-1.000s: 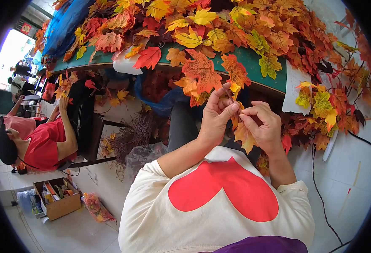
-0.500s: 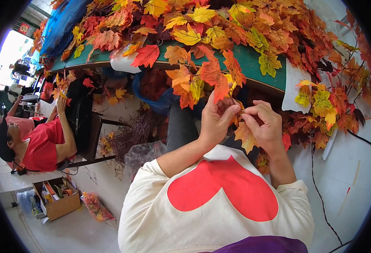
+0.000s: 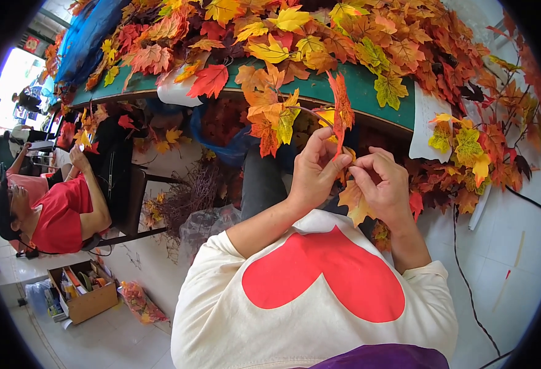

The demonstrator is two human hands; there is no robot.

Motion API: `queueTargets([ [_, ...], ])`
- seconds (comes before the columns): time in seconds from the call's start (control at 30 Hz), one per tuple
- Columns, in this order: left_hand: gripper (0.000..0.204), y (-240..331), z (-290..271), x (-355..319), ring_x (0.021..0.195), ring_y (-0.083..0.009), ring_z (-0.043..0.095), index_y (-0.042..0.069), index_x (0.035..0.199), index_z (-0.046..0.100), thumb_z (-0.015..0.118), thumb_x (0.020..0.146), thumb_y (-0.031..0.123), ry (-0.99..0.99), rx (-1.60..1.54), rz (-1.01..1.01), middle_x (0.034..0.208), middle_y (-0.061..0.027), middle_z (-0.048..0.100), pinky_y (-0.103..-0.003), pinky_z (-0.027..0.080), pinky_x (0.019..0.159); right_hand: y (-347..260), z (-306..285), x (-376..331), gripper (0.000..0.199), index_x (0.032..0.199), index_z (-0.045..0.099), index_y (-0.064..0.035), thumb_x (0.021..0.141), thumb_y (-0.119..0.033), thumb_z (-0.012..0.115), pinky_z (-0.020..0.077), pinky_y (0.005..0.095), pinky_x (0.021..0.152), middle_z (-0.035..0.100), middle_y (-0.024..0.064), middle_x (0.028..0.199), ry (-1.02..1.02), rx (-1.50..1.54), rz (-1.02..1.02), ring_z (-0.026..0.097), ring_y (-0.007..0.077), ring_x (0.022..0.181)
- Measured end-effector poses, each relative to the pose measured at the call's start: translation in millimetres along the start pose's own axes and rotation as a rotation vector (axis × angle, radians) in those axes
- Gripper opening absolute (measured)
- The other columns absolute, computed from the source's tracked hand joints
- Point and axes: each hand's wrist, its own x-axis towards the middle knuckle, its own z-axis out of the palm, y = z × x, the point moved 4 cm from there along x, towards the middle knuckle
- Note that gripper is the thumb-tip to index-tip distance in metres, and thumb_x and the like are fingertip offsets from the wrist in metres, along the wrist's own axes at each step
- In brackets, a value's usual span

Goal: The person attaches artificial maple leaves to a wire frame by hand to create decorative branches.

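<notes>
Before my chest I hold a branch of artificial maple leaves [image 3: 264,117], with orange, yellow and red leaves along a thin stem. My left hand [image 3: 316,169] pinches this stem between thumb and fingers, and a red-orange leaf [image 3: 342,104] stands up edge-on above it. Close beside it, my right hand [image 3: 384,184] has thumb and forefinger pressed together near the stem's end; whatever lies between those fingertips is too small to make out. A pale orange leaf [image 3: 356,202] hangs below, between both hands.
A green table [image 3: 399,117] bears a large heap of artificial leaves [image 3: 369,37]. White paper [image 3: 427,129] hangs over its edge at right. Blue plastic bag [image 3: 221,144] and bundled bare stems [image 3: 190,190] lie below. Left, a person in red [image 3: 67,212] sits working near a wooden box [image 3: 89,295].
The red-orange leaf above my left hand has turned from facing me to edge-on and upright. The branch's other leaves have shifted slightly; both hands stay nearly in place.
</notes>
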Motion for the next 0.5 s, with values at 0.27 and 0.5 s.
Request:
queueTargets([
  [0.27, 0.038, -4.7, 2.8, 0.9, 0.073, -0.0057, 0.052, 0.003, 0.118, 0.040, 0.057, 0.084, 0.002, -0.056, -0.289, -0.084, 0.082, -0.0028, 0.057, -0.019, 0.044, 0.066, 4.6, 1.5, 0.1, 0.009, 0.073, 0.058, -0.0031, 0.072, -0.006, 0.067, 0.0442, 0.0407, 0.085, 0.058, 0.0082, 0.064, 0.025, 0.041, 0.012, 0.057, 0.0271, 0.060],
  [0.5, 0.040, -5.3, 7.0, -0.3, 0.073, -0.0072, 0.049, 0.003, 0.121, 0.039, 0.056, 0.084, 0.000, -0.035, -0.272, -0.114, 0.077, -0.0008, 0.050, -0.021, 0.043, 0.068, 5.5, 1.7, -0.9, 0.009, 0.073, 0.059, -0.0023, 0.071, -0.006, 0.067, 0.0448, 0.0396, 0.085, 0.058, 0.0089, 0.064, 0.035, 0.036, 0.005, 0.057, 0.0286, 0.061],
])
